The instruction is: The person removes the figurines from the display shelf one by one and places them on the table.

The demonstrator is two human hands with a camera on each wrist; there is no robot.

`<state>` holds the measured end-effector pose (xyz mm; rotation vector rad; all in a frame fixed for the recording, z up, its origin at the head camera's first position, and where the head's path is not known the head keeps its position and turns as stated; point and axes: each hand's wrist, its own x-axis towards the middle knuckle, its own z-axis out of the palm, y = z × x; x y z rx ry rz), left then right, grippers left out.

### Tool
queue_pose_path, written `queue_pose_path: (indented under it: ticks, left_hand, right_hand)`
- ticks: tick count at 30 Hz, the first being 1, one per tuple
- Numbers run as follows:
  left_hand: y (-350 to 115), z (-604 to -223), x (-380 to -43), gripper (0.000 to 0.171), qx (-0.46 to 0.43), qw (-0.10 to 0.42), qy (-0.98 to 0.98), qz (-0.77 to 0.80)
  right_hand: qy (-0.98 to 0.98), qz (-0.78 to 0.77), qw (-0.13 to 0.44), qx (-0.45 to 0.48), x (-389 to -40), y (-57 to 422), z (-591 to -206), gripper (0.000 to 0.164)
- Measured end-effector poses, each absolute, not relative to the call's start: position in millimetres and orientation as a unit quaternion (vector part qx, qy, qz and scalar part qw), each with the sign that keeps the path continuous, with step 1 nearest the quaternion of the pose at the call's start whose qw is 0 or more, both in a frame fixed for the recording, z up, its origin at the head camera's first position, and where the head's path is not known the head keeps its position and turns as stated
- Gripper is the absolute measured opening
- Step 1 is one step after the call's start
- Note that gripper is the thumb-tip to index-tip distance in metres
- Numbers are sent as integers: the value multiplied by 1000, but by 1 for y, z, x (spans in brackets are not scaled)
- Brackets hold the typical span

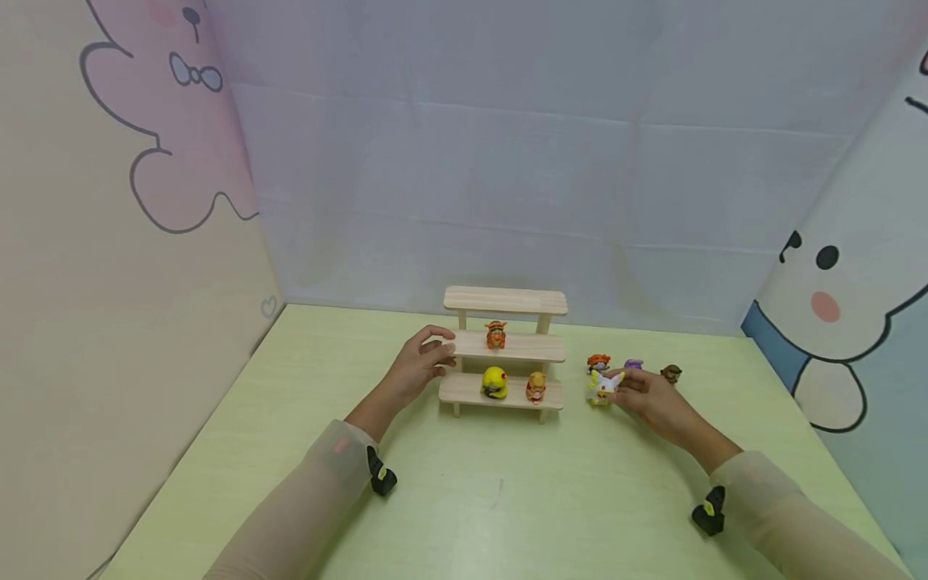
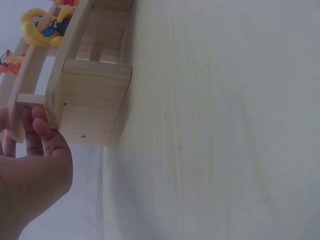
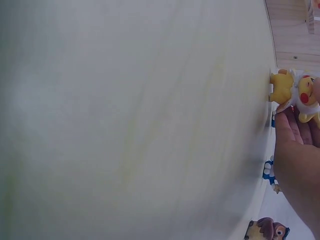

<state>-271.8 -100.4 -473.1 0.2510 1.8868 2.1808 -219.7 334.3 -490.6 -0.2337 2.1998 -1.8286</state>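
Note:
My left hand (image 1: 420,366) grips the left end of the middle tier of a three-tier wooden display stand (image 1: 505,300). In the left wrist view its fingertips (image 2: 44,129) curl at the underside of that board. With my right hand (image 1: 652,403) I hold a yellow figurine (image 3: 284,86) with red cheeks and white parts, to the right of the stand and low by the table. On the middle tier sits an orange tiger figurine (image 1: 496,335). The lowest tier bears a yellow-haired figurine (image 1: 495,382) and a yellow-and-red bear figurine (image 1: 536,387).
Just behind my right hand stand an orange-topped figurine (image 1: 598,363), a purple figurine (image 1: 634,364) partly hidden by the hand, and a brown owl figurine (image 1: 670,374). The pale table (image 1: 464,507) meets a cloth-covered wall (image 1: 449,177) at the back and printed side panels.

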Motion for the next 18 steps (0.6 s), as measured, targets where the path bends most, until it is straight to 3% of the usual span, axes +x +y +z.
queue_pose_path:
  ticks: [18]
  left_hand:
    - [-101, -470, -270, 23, 90, 122, 650, 744]
  right_hand:
    - [778, -608, 127, -96, -216, 337, -479, 51]
